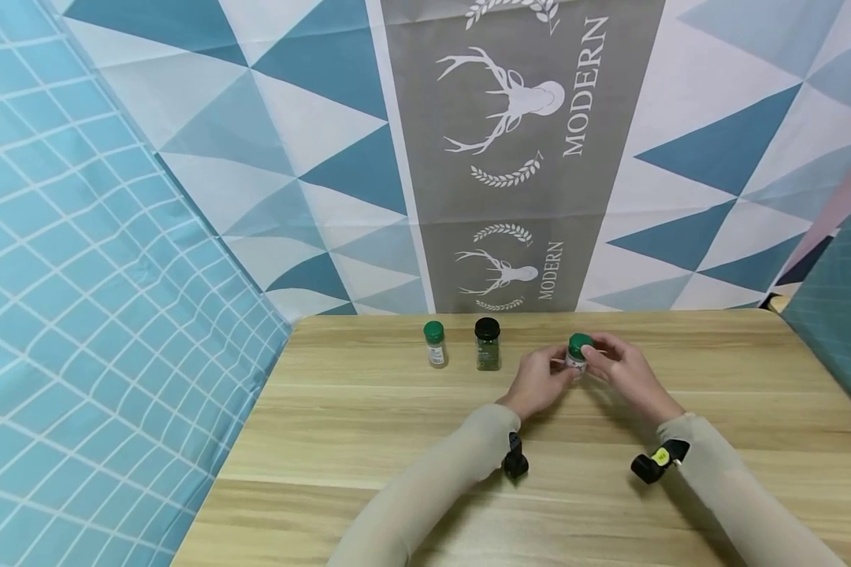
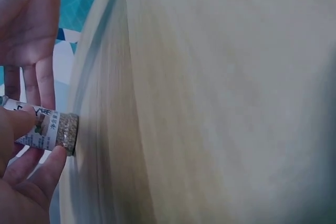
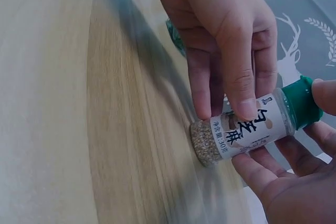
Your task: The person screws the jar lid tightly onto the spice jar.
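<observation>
Both hands are on a small jar of sesame seeds (image 1: pixel 575 365) with a green cap (image 3: pixel 302 103) and a white label. Its base is close over the wooden tabletop. My left hand (image 1: pixel 539 381) grips the jar's body, its thumb lying across the label in the right wrist view. With thumb and fingers, my right hand (image 1: pixel 627 373) pinches the green cap. Pale seeds show through the clear bottom of the jar in both wrist views. In the left wrist view the cap is mostly out of frame.
To the left of the hands stand a black-capped jar (image 1: pixel 488 346) with green contents and another green-capped jar (image 1: pixel 435 346). Behind the wooden table (image 1: pixel 369 425) hangs a patterned cloth (image 1: pixel 326 157); a blue checked cloth (image 1: pixel 78 276) lines the left side.
</observation>
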Demonstrator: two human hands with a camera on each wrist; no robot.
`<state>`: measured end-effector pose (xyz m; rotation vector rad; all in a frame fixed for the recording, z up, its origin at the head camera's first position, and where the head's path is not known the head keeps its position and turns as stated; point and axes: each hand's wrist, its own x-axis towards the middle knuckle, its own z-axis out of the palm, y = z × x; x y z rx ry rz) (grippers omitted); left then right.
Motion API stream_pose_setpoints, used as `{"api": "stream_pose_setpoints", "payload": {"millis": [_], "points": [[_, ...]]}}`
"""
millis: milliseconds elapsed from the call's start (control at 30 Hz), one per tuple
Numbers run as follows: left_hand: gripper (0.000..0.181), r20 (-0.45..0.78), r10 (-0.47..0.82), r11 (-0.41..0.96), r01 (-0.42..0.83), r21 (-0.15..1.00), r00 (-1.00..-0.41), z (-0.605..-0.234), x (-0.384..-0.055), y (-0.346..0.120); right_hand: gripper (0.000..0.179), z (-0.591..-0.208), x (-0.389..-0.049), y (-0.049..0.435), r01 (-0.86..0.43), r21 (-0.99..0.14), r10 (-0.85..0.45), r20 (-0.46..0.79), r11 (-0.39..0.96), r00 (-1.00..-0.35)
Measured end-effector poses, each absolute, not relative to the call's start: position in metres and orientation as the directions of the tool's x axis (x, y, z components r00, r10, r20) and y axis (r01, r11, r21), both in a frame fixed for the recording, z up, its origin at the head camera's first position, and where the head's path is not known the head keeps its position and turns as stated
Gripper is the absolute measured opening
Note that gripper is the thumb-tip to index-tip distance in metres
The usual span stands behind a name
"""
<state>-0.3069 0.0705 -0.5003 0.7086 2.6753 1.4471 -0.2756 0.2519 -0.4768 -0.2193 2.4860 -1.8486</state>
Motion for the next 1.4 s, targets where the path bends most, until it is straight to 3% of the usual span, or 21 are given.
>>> {"api": "stream_pose_setpoints", "payload": {"millis": [767,1400], "points": [[0.038,0.168,0.403,0.498,0.369,0.785,-0.9,-0.498,-0.329,0.082,0.064,-0.478,-0.295,0.261,-0.101,-0.954,-0.116,0.07,0.284,-0.991],[0.039,0.166,0.375,0.496,0.349,0.795,-0.912,-0.495,-0.34,0.087,0.065,-0.478,-0.303,0.257,-0.066,-0.976,-0.114,0.043,0.208,-0.993]]}}
